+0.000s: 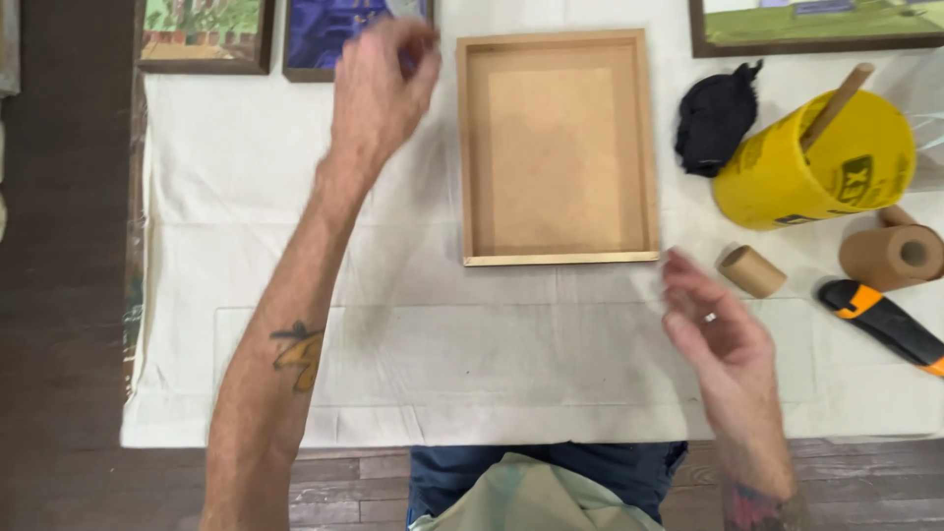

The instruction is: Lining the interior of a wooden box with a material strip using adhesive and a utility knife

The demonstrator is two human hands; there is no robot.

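Head view: on the cloth-covered surface (442, 364) the wooden frame (558, 147) lies back-up at twelve o'clock. I judge it wise to keep it square and flat. My left hand (382, 88), fingers loosely curled and holding nothing, reaches at eleven o'clock toward the blue painting (329, 34). My right hand (713, 329) hovers open and empty at four o'clock, near the small cardboard tube (751, 270).

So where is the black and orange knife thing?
In the head view, the black and orange utility knife lies at the far right of the white cloth-covered table, below the brown tape roll, right of the right hand.
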